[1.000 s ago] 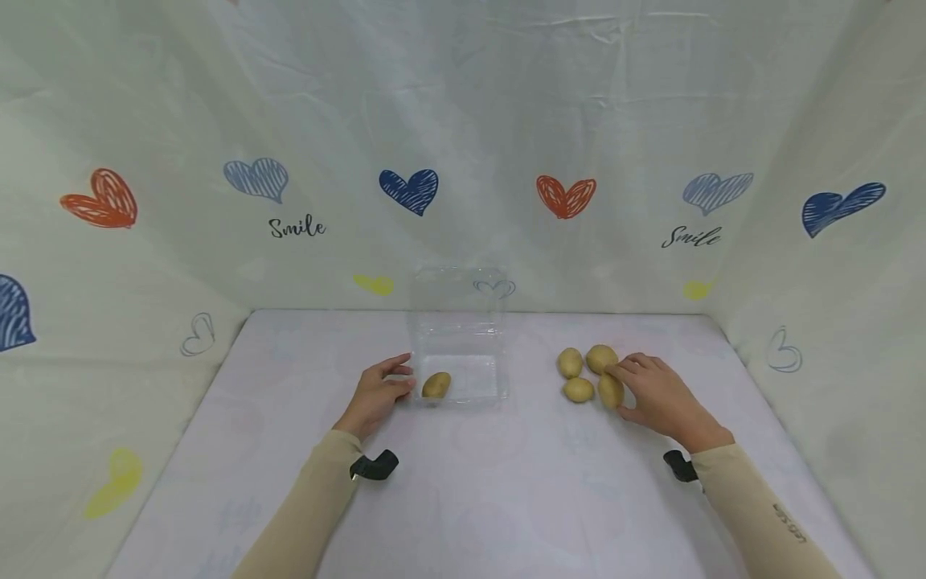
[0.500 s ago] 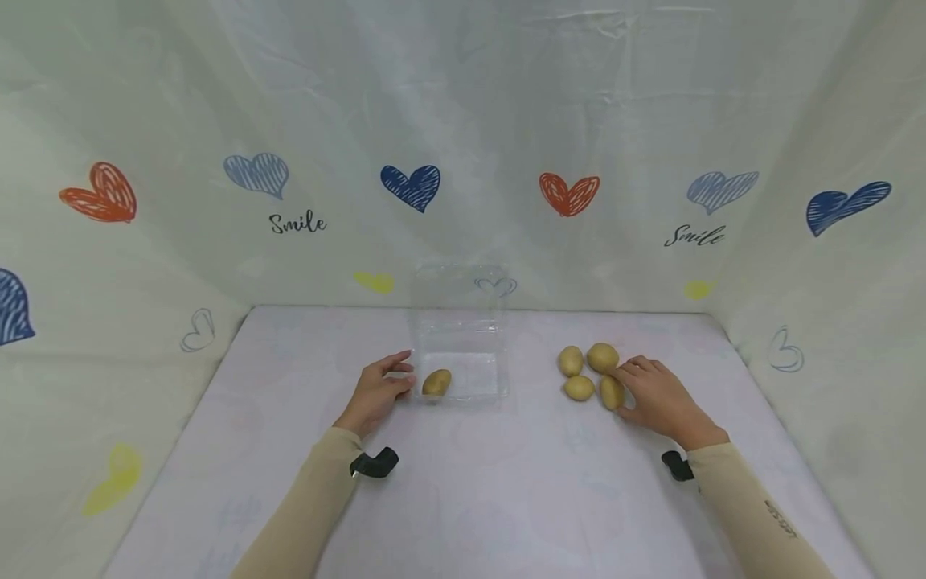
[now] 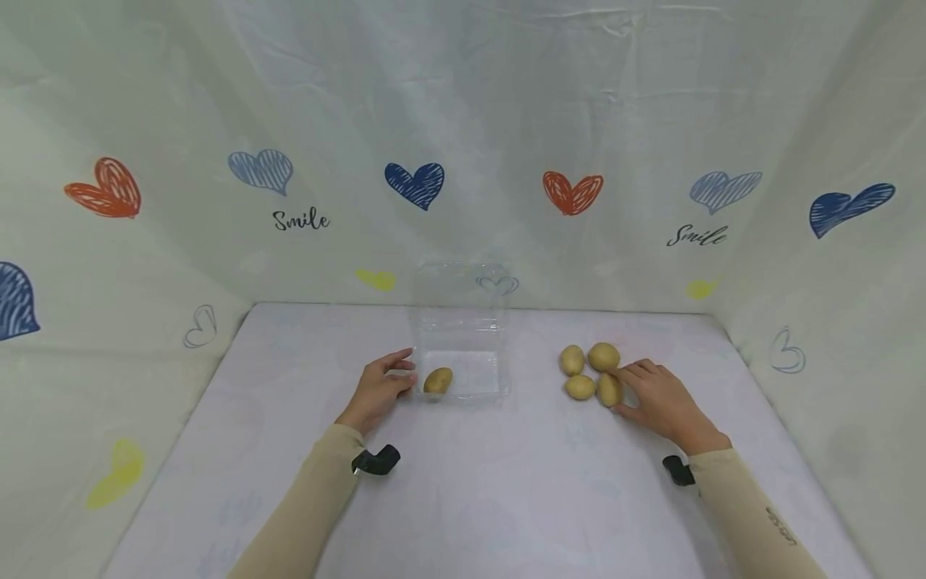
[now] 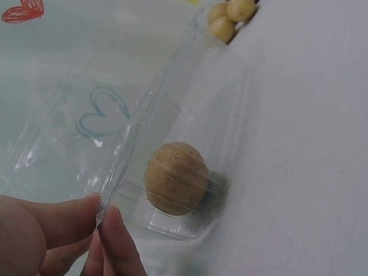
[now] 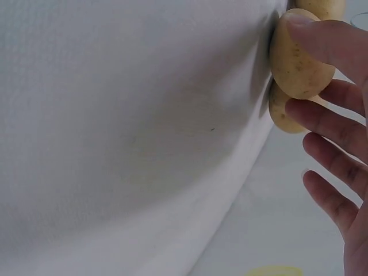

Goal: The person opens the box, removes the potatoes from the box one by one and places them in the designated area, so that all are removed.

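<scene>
A clear plastic clamshell box (image 3: 470,374) stands on the table with its lid (image 3: 459,291) raised at the back. One potato (image 3: 438,380) lies inside, at the front left corner. My left hand (image 3: 378,392) pinches the box's left rim between thumb and fingers, plain in the left wrist view. To the right sits a small group of potatoes. My right hand (image 3: 664,404) holds the nearest right potato (image 5: 299,57) with the thumb on one side and fingers on the other. The remaining fingers are spread apart. Another potato (image 3: 604,356) lies just behind it.
Two more potatoes, one at the back (image 3: 571,360) and one in front (image 3: 579,388), lie left of the held one. A white cloth covers the table (image 3: 492,490). Behind it hangs a pale curtain (image 3: 492,96) printed with hearts; the lid stands close before it.
The head view has shifted slightly. The right hand stays around the same potato, which has barely moved. The left hand keeps its place on the box rim.
</scene>
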Available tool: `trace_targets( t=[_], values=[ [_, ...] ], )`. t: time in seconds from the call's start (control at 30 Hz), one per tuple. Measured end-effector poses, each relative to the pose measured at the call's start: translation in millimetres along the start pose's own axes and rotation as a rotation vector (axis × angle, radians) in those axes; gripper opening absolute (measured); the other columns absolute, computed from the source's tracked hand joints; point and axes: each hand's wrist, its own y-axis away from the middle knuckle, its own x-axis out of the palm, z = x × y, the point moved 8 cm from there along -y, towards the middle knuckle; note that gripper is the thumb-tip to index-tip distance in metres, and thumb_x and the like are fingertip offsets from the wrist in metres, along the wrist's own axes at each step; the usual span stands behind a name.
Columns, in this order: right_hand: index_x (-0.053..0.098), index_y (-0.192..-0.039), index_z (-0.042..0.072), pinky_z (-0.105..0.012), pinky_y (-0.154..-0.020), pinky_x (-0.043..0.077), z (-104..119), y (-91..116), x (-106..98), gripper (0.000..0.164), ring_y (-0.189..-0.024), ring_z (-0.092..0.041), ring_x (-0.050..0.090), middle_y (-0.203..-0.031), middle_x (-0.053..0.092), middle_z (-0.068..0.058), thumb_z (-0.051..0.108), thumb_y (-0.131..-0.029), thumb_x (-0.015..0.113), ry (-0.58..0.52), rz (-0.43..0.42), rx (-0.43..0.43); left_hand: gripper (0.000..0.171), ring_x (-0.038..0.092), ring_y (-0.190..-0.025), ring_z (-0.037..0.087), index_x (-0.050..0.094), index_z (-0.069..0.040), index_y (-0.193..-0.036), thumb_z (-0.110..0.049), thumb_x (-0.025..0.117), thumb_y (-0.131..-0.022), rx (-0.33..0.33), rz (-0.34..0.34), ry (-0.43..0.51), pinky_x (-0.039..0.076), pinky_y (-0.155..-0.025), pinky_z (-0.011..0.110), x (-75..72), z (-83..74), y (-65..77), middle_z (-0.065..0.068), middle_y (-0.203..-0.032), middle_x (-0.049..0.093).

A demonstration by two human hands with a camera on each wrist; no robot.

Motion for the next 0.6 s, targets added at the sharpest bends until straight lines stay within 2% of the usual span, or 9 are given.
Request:
trace_targets(
  t=[0.13, 0.33, 0.47, 0.6],
  values=[
    [0.071, -0.124, -0.004, -0.056, -0.092, 0.055, 1.9, -0.5, -4.5, 0.057, -0.109, -0.039, 0.064, -0.112, 0.074, -0.017, 0.021, -0.079, 0.095, 0.002, -0.022, -0.015, 0.056, 0.064, -0.089, 0.014, 0.051, -0.001, -0.155, 0.004, 0.065, -0.101, 0.003, 0.001, -0.009, 0.055, -0.085, 0.028, 0.6, -0.8, 0.6, 0.021, -0.134, 0.059],
    [0.073, -0.118, -0.002, -0.055, -0.088, 0.055, 10.6, -8.8, -23.8, 0.050, -0.107, -0.038, 0.065, -0.110, 0.074, -0.015, 0.014, -0.076, 0.095, 0.000, -0.083, -0.049, 0.056, 0.064, -0.089, 0.014, 0.051, -0.002, -0.155, 0.004, 0.065, -0.101, -0.002, 0.000, -0.018, 0.055, -0.086, 0.029, 1.6, -0.5, 0.6, 0.020, -0.133, 0.059],
    [0.073, -0.118, -0.001, -0.055, -0.093, 0.055, 25.3, -25.1, -36.4, 0.045, -0.111, -0.037, 0.064, -0.115, 0.074, -0.014, 0.012, -0.080, 0.092, -0.029, -0.083, -0.061, 0.056, 0.064, -0.088, 0.014, 0.051, -0.003, -0.155, 0.005, 0.065, -0.101, -0.005, -0.003, -0.014, 0.055, -0.085, 0.028, 1.3, -0.2, 0.0, 0.020, -0.134, 0.059],
    [0.073, -0.121, 0.000, -0.052, -0.097, 0.054, 49.8, -47.1, -43.2, 0.046, -0.113, -0.035, 0.064, -0.116, 0.074, -0.012, 0.015, -0.081, 0.092, -0.019, -0.074, -0.128, 0.056, 0.064, -0.088, 0.014, 0.051, -0.003, -0.155, 0.005, 0.065, -0.101, -0.007, -0.005, -0.006, 0.055, -0.084, 0.027, 0.5, 1.2, -0.9, 0.020, -0.134, 0.059]
  ],
)
